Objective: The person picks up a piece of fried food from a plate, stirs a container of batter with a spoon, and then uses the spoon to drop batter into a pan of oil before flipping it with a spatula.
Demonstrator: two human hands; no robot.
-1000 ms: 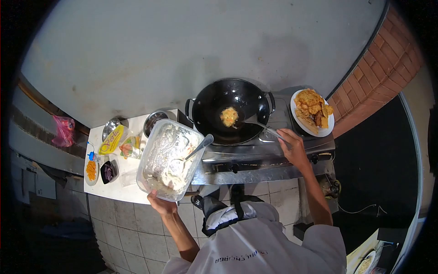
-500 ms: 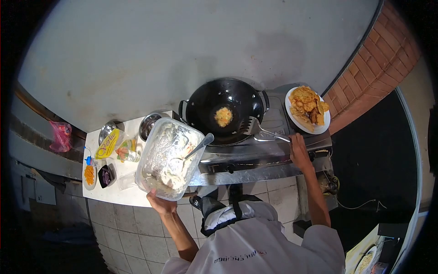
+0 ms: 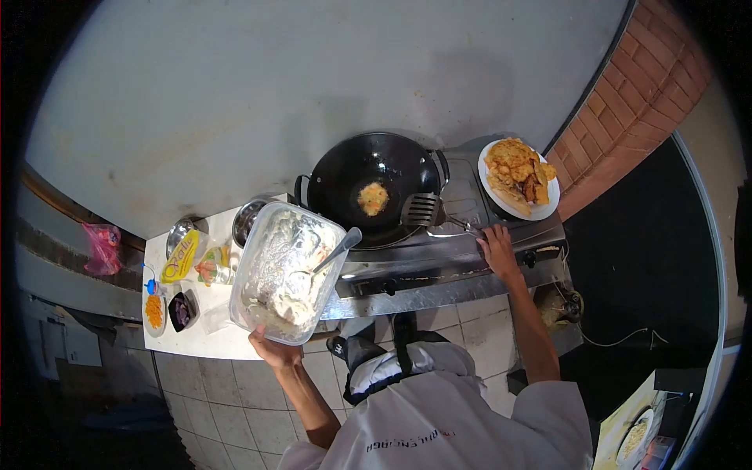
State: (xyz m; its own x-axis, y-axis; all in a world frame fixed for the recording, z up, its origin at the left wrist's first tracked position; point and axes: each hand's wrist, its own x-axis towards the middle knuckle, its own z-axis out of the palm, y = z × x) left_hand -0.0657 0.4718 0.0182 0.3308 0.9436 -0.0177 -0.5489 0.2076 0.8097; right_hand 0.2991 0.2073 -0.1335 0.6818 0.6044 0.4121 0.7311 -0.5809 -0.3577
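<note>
Since 1.0 s ago, the slotted metal spatula (image 3: 421,210) has turned: its blade looked nearly edge-on then and now shows me its broad slotted face, while my view has swung so that the stove sits farther left. I see that blade over the right side of the round black 2-handled wok (image 3: 337,178), apart from the small golden fritter (image 3: 373,199) near the wok's middle. From my end, the person's right hand (image 3: 498,251) looks closed on the tip of the spatula's handle, above the stainless-steel stove (image 3: 462,268). The left hand (image 3: 276,349) grasps the near edge of the clear rectangular plastic box (image 3: 274,323), which is tilted over the white table (image 3: 215,338). White batter (image 3: 296,290) coats the inside of that box, and a metal spoon (image 3: 338,249) leans in it, its handle crossing the right rim. Right of the wok, I have a white plate (image 3: 553,197) piled with golden-brown fried pieces (image 3: 513,164). At far left, 1 black bowl of purple pieces (image 3: 182,311) stands just beside some orange pieces (image 3: 153,311).
</note>
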